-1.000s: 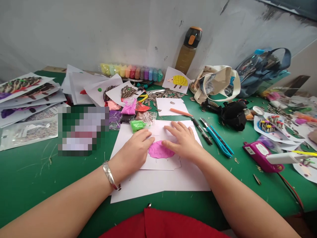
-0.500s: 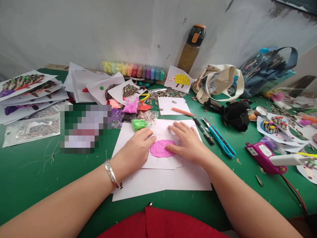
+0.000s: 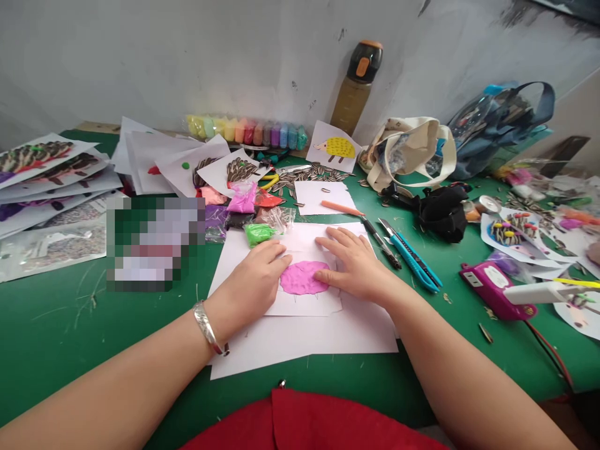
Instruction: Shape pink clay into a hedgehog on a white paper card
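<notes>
A flattened oval of pink modelling clay (image 3: 302,279) covers part of a drawing on a small white sheet (image 3: 285,306). Short pencil lines show below the clay. Larger white paper (image 3: 356,334) lies underneath. My right hand (image 3: 351,265) rests on the sheet with its fingers spread, its thumb touching the clay's right edge. At the left edge, my left hand (image 3: 253,275) lies on the paper with fingers stretched out and holds nothing. Just beyond it are a bag of green clay (image 3: 259,234) and a bag of pink clay (image 3: 242,197).
A black pen (image 3: 382,244) and a blue utility knife (image 3: 410,255) lie right of the paper. Sunflower seeds (image 3: 323,174) are scattered behind. A water bottle (image 3: 355,90) leans on the wall. Finished pictures (image 3: 37,181) pile up at left; a magenta device (image 3: 492,290) sits at right.
The whole view has shifted slightly. Both hands stay in nearly the same place on the sheet, with the right thumb still at the clay's edge.
</notes>
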`<state>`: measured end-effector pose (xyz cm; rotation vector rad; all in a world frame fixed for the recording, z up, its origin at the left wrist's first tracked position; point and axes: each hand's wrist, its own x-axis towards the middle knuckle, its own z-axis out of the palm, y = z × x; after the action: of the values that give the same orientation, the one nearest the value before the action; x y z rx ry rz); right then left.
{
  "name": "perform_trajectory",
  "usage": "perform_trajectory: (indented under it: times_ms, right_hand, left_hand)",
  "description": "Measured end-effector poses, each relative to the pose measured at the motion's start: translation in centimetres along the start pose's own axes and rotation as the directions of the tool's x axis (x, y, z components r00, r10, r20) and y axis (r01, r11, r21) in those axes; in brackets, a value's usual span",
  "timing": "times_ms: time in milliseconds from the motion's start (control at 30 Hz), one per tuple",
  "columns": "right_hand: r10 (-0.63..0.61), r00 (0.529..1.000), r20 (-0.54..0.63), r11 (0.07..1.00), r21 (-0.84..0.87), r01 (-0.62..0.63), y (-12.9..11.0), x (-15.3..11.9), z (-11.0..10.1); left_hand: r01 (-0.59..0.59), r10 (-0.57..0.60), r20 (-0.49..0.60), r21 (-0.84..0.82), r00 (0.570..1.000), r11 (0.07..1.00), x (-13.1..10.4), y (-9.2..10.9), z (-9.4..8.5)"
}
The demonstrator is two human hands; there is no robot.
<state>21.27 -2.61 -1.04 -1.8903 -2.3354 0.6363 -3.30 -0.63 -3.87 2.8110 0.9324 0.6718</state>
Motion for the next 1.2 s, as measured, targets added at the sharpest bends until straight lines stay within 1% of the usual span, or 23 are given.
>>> perform_trajectory:
  times_ms: [100, 233, 400, 533, 600, 733, 833, 933, 1100, 1200]
  right_hand:
    - [-0.013, 0.999, 0.041, 0.999, 0.042, 0.012, 0.2, -0.1, -0.2]
    - [-0.014, 1.0, 0.02, 1.0, -0.009, 0.014, 0.4, -0.2, -0.2]
    - [-0.041, 0.998, 0.04, 0.996, 0.084, 0.037, 0.9, -0.1, -0.3]
    - [-0.044, 0.998, 0.033, 0.999, -0.005, 0.045, 1.1, -0.1, -0.4]
    - [-0.061, 0.997, 0.041, 0.998, -0.01, 0.062, 1.1, -0.2, -0.5]
    - [-0.074, 0.995, 0.074, 0.997, 0.01, 0.073, 0.4, -0.6, -0.7]
    - [-0.073, 0.993, 0.089, 0.995, -0.056, 0.078, -0.5, -0.8, -0.3]
    - [-0.073, 0.994, 0.076, 0.993, -0.09, 0.079, -1.2, -0.9, 0.2]
    - [-0.066, 0.994, 0.088, 0.994, -0.08, 0.073, -1.4, -0.7, 0.3]
    - [-0.039, 0.998, 0.047, 0.996, -0.083, 0.043, -2.1, -0.6, 0.7]
  left_hand:
    - [0.003, -0.003, 0.0, -0.001, 1.0, 1.0, 0.0, 0.0, 0.0]
    - [0.0, 0.0, 0.0, -0.012, 1.0, 1.0, -0.1, -0.1, 0.1]
    - [0.004, -0.004, -0.002, -0.001, 1.0, 1.0, 0.0, -0.1, 0.1]
    - [-0.012, 0.012, -0.014, 0.014, 1.0, 1.0, 0.0, -0.1, 0.1]
    - [-0.014, 0.014, -0.018, 0.02, 1.0, 1.0, 0.0, -0.1, 0.2]
    - [-0.01, 0.011, -0.017, 0.03, 1.0, 0.999, -0.1, -0.1, 0.2]
    - [-0.012, 0.012, -0.014, 0.023, 1.0, 1.0, 0.0, -0.1, 0.1]
    - [0.003, -0.003, 0.016, -0.003, 1.0, 1.0, 0.1, 0.0, 0.0]
    - [0.019, -0.017, 0.045, -0.04, 0.999, 0.999, 0.1, 0.1, -0.2]
    - [0.026, -0.024, 0.05, -0.052, 0.998, 0.998, 0.1, 0.1, -0.2]
